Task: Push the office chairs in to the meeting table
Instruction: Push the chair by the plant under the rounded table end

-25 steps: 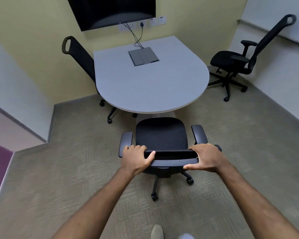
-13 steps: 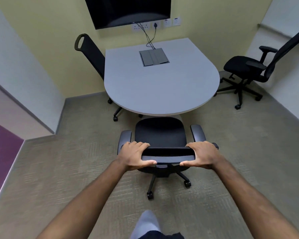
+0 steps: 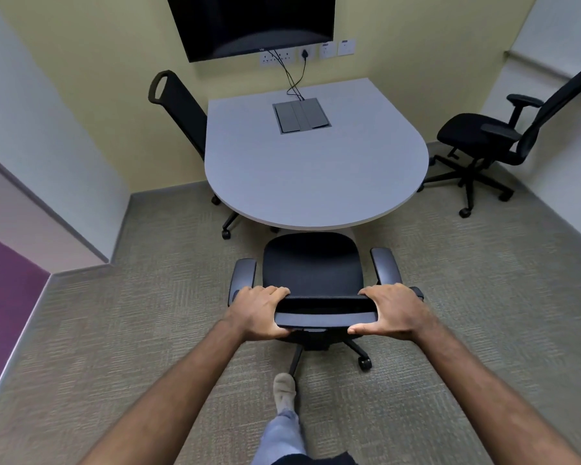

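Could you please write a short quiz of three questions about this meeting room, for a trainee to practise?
1. True or false: both hands grip the backrest top of the near chair.
2. Which chair stands farthest from the table? A) the left chair B) the right chair C) the near chair
3. Fill in: the cables from the wall sockets run down to the grey ____ set in the tabletop.

Key
1. True: the left hand and the right hand each hold one end.
2. B
3. Cable box
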The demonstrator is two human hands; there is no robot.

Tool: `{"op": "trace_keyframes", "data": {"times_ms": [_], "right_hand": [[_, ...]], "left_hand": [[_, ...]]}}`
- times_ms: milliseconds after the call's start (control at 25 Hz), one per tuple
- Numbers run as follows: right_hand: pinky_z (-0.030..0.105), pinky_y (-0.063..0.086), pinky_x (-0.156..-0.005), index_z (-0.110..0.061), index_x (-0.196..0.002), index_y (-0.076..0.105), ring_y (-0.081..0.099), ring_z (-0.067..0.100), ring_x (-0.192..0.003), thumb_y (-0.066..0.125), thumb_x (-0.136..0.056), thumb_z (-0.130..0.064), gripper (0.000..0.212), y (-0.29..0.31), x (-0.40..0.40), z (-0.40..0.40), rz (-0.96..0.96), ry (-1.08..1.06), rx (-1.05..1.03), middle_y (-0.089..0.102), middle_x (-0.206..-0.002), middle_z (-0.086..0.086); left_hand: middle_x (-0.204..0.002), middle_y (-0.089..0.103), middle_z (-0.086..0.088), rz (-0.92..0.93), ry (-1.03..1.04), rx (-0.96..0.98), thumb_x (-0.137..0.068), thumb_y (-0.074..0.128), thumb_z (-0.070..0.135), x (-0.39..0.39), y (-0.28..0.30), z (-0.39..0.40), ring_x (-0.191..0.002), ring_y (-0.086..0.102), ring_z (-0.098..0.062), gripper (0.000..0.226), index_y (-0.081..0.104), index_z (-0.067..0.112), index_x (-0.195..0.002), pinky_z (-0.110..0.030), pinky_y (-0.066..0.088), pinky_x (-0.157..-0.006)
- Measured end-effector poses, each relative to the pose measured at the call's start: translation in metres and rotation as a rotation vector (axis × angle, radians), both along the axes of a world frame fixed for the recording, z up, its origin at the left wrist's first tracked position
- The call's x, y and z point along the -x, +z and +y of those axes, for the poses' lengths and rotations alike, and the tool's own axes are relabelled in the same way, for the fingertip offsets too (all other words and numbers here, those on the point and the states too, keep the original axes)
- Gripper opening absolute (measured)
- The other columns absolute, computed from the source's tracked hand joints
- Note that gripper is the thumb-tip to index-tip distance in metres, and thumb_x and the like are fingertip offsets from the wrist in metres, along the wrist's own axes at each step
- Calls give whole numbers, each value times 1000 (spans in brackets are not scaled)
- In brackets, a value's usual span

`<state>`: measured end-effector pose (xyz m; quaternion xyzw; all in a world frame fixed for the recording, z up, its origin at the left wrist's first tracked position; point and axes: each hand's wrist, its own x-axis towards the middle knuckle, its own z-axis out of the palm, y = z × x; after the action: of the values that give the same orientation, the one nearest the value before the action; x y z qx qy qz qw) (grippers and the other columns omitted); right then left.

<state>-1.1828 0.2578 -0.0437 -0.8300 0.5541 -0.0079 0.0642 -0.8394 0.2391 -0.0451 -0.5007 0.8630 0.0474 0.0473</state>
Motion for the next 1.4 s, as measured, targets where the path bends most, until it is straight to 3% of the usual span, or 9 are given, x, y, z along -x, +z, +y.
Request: {"op": "trace_keyframes", "data": {"times_ms": [120, 440, 560, 680, 1000, 1240, 1400], "right_hand": [[40, 54, -97, -26, -139, 64, 69, 15, -117, 27, -63, -115, 123, 0, -5, 4, 17, 7, -19, 74, -127, -11], [39, 54, -99, -28, -141, 62, 70, 14, -116, 30, -59, -116, 124, 0, -2, 6, 39, 39, -26, 73, -127, -12], [37, 52, -94, -30, -133, 64, 70, 13, -109, 45, -67, -105, 102, -2, -3, 7, 41, 44, 9, 74, -120, -14], [36, 51, -87, -29, -124, 69, 72, 14, -101, 55, -68, -92, 86, -5, -6, 8, 22, 37, 56, 76, -110, -12], [36, 57, -82, -31, -114, 70, 72, 12, -93, 50, -67, -97, 83, 4, -7, -23, 55, -1, 32, 76, -102, -14], [35, 57, -85, -31, -122, 67, 70, 11, -96, 55, -70, -93, 82, 7, 14, -66, 40, 11, -4, 75, -108, -14], [36, 56, -84, -33, -121, 66, 69, 11, -95, 58, -71, -91, 77, 5, 25, -88, 62, 41, -3, 73, -106, -15]], "left_hand": [[-123, 68, 6, -49, -3, -13, -77, 57, 79, -2, 2, 2, -106, 65, -22, 79, 48, 30, -138, -44, 50, -94], [-112, 72, -1, -122, -17, -47, -82, 63, 70, 2, 8, 10, -98, 69, -27, 68, 52, 22, -129, -45, 51, -91], [-106, 72, 0, -122, -21, -35, -81, 62, 69, 3, 7, 11, -93, 69, -27, 63, 52, 22, -124, -43, 50, -85], [-104, 72, 0, -112, -23, -35, -79, 61, 70, 1, 6, 8, -91, 69, -26, 65, 53, 23, -124, -42, 48, -83], [-104, 72, 1, -103, -22, -22, -79, 60, 72, 6, 7, -29, -91, 69, -24, 67, 54, 23, -124, -42, 53, -83], [-103, 73, 1, -58, -20, 48, -65, 37, 82, 24, 1, -66, -89, 69, -25, 85, 55, 23, -125, -39, 44, -71], [-112, 74, 3, -4, 17, 64, -67, 40, 88, 30, -8, -78, -95, 70, -25, 90, 55, 27, -131, -41, 51, -79]]}}
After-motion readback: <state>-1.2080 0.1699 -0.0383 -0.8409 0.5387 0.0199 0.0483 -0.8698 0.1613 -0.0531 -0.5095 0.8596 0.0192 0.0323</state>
